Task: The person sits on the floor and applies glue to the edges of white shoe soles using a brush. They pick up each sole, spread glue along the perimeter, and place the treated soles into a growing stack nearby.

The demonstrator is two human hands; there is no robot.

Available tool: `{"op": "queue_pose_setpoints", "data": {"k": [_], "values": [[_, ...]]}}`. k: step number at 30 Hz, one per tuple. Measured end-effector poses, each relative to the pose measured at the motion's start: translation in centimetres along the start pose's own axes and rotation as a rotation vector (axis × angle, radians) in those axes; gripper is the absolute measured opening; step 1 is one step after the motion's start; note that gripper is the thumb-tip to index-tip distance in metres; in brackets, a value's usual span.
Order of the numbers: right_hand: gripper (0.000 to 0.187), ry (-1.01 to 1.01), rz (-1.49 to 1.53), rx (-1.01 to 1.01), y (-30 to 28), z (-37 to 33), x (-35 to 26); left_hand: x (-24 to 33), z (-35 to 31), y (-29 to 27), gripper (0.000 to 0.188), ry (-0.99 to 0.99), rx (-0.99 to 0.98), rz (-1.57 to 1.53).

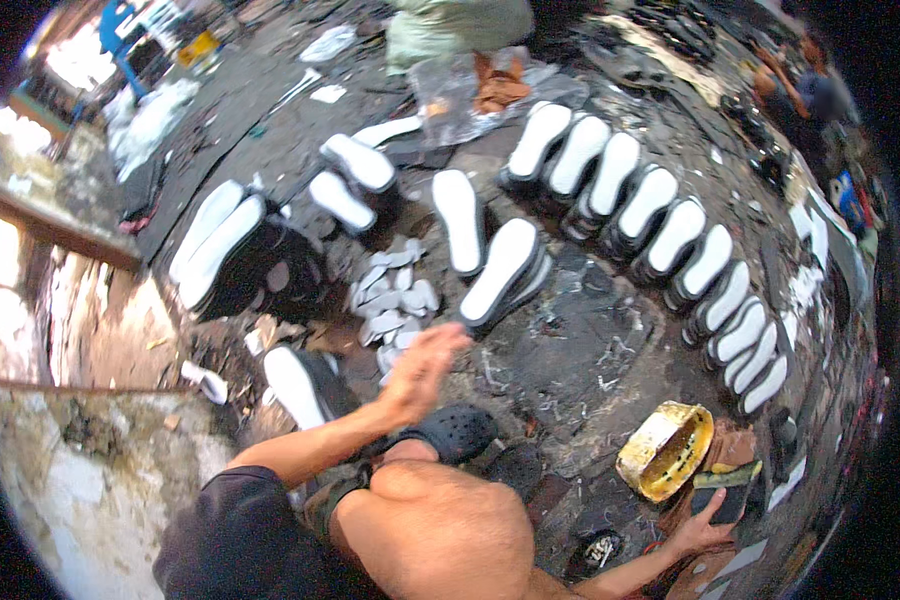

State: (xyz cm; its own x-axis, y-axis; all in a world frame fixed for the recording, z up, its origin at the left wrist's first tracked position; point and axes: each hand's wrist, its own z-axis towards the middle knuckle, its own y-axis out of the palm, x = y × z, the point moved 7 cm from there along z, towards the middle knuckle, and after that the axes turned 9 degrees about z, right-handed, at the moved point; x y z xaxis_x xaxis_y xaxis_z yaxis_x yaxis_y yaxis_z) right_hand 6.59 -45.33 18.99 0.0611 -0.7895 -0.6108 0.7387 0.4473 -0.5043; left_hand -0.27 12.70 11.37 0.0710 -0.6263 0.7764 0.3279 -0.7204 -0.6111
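My left hand (425,375) is stretched out over the floor with its fingers extended, and I see nothing in it. Just past its fingertips lies a white-topped shoe sole (498,268) on a dark sole. A heap of small pale grey cut pieces (395,295) is beside that hand. At the lower right, my right hand (705,535) has its fingers on a dark flat piece (728,500) and looks closed around its edge. A yellow-crusted brush-like stick (732,472) lies against that piece. Next to it stands a yellow-stained, cut-open container (665,455).
A curved row of white-topped soles (610,175) runs along the right. More soles (215,250) are stacked at the left. A bowl of small white bits (602,548) sits near my right forearm. A large pale sack (460,30) stands at the back; another person (805,85) is far right.
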Motion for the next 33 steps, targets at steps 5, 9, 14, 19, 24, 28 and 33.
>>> {"op": "queue_pose_setpoints", "data": {"k": [5, 9, 14, 19, 24, 28, 33], "values": [[0.056, 0.087, 0.001, -0.009, 0.0, 0.4, -0.9, -10.3, 1.4, -13.1, 0.048, -0.349, 0.435, 0.067], [0.069, 0.196, 0.002, -0.074, 2.0, 0.3, -0.5, -27.3, 7.3, -15.3, 0.053, -0.818, 0.642, -0.223], [0.064, 0.231, 0.085, -0.11, 2.7, -0.6, 0.2, -42.3, 11.3, -14.1, 0.092, -1.056, 0.6, -0.573], [0.052, 0.265, 0.176, -0.166, 3.0, -0.4, 0.0, -48.0, 12.4, -13.1, 0.094, -1.166, 0.543, -0.706], [0.05, 0.357, 0.057, -0.072, 0.1, 0.3, -1.6, -44.2, 14.0, -8.7, 0.062, -1.293, 0.59, -0.716], [0.047, 0.249, 0.062, -0.125, 1.6, -0.2, -0.1, -45.4, 15.1, -10.3, 0.064, -1.101, 0.435, -0.89], [0.05, 0.155, -0.149, -0.15, 0.4, -0.6, 1.1, -41.6, 16.7, -8.2, 0.046, -1.068, 0.413, -0.827]]}}
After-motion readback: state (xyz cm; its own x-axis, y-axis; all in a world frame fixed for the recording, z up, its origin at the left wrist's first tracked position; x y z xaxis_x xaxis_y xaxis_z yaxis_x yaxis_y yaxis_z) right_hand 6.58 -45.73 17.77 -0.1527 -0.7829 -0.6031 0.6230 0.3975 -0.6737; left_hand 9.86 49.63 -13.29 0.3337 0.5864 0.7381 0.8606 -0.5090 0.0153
